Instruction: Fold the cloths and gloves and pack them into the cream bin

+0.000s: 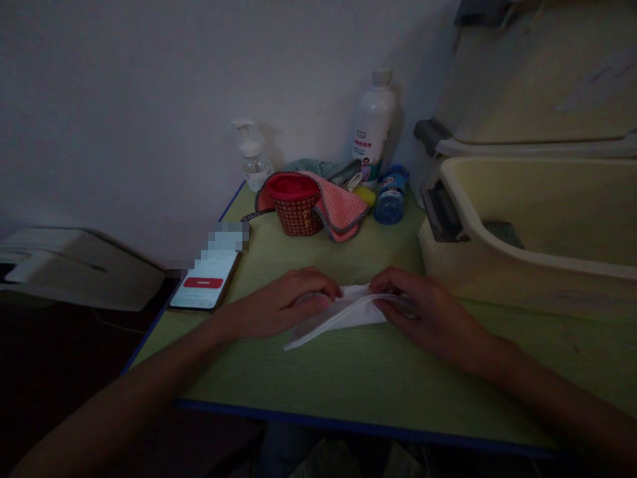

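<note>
Between my hands, just above the table, is a thin translucent white pouch (346, 314) with a pale raised edge running along it. White material shows inside or behind it; I cannot tell which. My left hand (286, 302) grips the pouch's left part, thumb on the near side and fingers over the far side. At its right end, my right hand (423, 312) pinches the pouch between thumb and fingers. Some of the right fingertips are hidden behind it.
A lit phone (206, 275) lies by the table's (308, 385) left edge. Behind stand a red patterned cup (296, 212) with a pink cloth (343, 206), a pump bottle (253, 159), a white bottle (375, 123) and a blue jar (391, 196). Cream bins (522, 269) occupy the right.
</note>
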The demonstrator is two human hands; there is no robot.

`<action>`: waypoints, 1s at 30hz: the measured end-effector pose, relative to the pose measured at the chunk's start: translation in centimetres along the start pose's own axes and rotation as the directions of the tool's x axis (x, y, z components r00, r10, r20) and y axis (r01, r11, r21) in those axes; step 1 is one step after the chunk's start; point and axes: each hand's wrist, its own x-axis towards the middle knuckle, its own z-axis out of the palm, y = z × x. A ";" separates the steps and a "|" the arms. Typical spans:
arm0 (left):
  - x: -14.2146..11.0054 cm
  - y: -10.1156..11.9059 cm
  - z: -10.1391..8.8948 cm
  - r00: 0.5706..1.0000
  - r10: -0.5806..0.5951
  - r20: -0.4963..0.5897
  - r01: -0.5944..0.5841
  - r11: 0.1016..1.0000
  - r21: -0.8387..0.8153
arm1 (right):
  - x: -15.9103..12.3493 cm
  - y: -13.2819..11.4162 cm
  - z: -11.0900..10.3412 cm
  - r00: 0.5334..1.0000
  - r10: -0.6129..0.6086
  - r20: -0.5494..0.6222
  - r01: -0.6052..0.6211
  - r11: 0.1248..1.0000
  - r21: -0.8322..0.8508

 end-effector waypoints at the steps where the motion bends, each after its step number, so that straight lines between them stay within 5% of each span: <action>1: 0.0 0.2 0.0 1.000 0.021 0.007 -0.021 1.000 0.001 | 0.0 0.0 0.0 1.000 0.001 0.000 -0.001 1.000 0.004; 7: -0.4 1.1 0.0 0.994 -0.036 0.107 0.022 0.992 0.127 | 0.0 0.2 -0.1 1.000 0.019 0.023 -0.019 1.000 0.002; 13: -0.5 0.6 -0.9 0.988 -0.029 0.149 0.024 0.999 0.035 | 0.2 0.3 -0.4 0.998 0.060 0.033 -0.062 0.997 0.039; 22: -0.4 -0.1 -1.2 0.992 -0.130 -0.004 0.130 0.991 -0.041 | 0.5 1.3 -0.2 0.987 0.158 0.038 -0.162 0.980 0.117; 26: -0.3 -0.5 -0.8 0.957 -0.288 -0.010 0.282 0.943 -0.178 | 0.7 1.6 0.0 0.982 0.187 0.038 -0.190 0.972 0.138; 30: -0.3 -1.1 -0.4 0.944 -0.331 -0.006 0.310 0.890 -0.333 | 1.0 1.6 0.0 0.968 0.249 0.043 -0.252 0.956 0.153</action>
